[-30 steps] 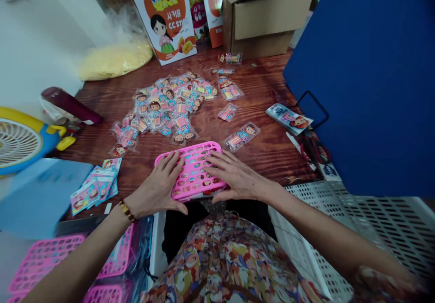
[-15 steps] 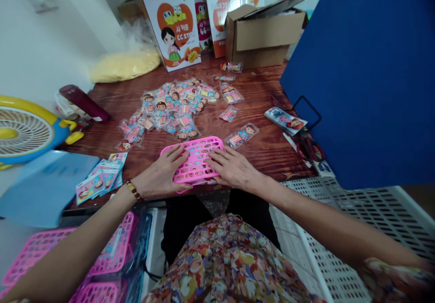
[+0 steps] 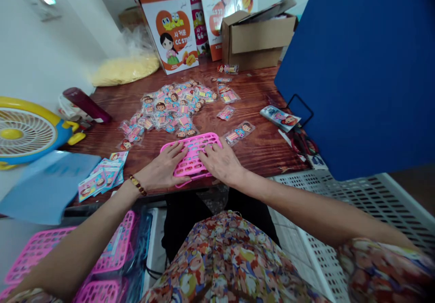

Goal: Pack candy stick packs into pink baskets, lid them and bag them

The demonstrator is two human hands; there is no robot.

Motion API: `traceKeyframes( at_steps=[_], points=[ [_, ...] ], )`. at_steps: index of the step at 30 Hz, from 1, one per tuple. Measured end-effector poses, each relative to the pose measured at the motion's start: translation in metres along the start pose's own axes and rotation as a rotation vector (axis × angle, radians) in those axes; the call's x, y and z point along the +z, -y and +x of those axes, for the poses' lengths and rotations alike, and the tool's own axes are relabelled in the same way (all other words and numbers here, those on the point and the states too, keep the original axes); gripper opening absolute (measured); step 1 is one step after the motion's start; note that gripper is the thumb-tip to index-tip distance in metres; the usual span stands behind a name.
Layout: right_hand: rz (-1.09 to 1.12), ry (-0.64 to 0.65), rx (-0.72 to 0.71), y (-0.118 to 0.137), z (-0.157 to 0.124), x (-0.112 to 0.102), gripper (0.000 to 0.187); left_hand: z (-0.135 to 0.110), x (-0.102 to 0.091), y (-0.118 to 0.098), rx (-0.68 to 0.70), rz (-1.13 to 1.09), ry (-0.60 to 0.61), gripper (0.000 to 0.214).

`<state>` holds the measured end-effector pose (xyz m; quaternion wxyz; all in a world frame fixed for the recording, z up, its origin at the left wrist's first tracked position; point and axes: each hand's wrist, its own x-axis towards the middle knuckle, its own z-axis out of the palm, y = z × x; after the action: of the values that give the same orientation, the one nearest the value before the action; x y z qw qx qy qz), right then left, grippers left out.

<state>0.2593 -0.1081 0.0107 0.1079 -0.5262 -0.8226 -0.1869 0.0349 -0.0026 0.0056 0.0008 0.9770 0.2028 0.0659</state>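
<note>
A pink plastic basket with a lid full of oval holes [image 3: 195, 153] lies at the table's front edge; colourful packets show faintly through the holes. My left hand [image 3: 166, 167] grips its left side, fingers on the lid and thumb along the front edge. Over the right end, my right hand [image 3: 222, 160] presses with bent fingers on the lid, its palm covering the near right corner. A thin pink strip, perhaps a handle, juts out at the front. Just beyond the basket is a heap of small clear packets with cartoon figures [image 3: 170, 108]. One packet [image 3: 239, 133] lies close to my right hand.
Cartoon cards [image 3: 102, 176] and a blue plastic sheet [image 3: 50, 176] lie left, near a fan [image 3: 30, 131] and a maroon bottle [image 3: 86, 104]. Scissors [image 3: 304, 144] lie right, beside a large blue panel [image 3: 356, 76]. Cartons [image 3: 176, 36] stand behind; more pink baskets [image 3: 113, 248] sit lower left.
My right hand has shifted left and inward over the lid, its fingers more bent. The front strip of the basket shows more clearly. My left hand stays almost in place.
</note>
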Motion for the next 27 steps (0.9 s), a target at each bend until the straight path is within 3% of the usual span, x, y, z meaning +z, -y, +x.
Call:
traceKeyframes(
  at_steps=[7, 11, 17, 27],
  points=[
    [0.180, 0.089, -0.106, -0.018, -0.012, -0.002, 0.033, -0.004, 0.002, -0.001, 0.013, -0.017, -0.003, 0.087],
    [0.209, 0.017, -0.133, -0.018, -0.025, 0.006, 0.047, -0.007, 0.006, -0.005, 0.020, -0.009, -0.022, 0.083],
    [0.223, -0.061, -0.118, -0.018, -0.039, 0.029, 0.045, -0.010, 0.013, -0.007, 0.012, -0.007, -0.052, 0.087],
    [0.171, 0.031, -0.250, -0.032, -0.025, 0.011, 0.040, -0.009, 0.010, -0.009, 0.023, 0.031, -0.041, 0.091]
  ],
)
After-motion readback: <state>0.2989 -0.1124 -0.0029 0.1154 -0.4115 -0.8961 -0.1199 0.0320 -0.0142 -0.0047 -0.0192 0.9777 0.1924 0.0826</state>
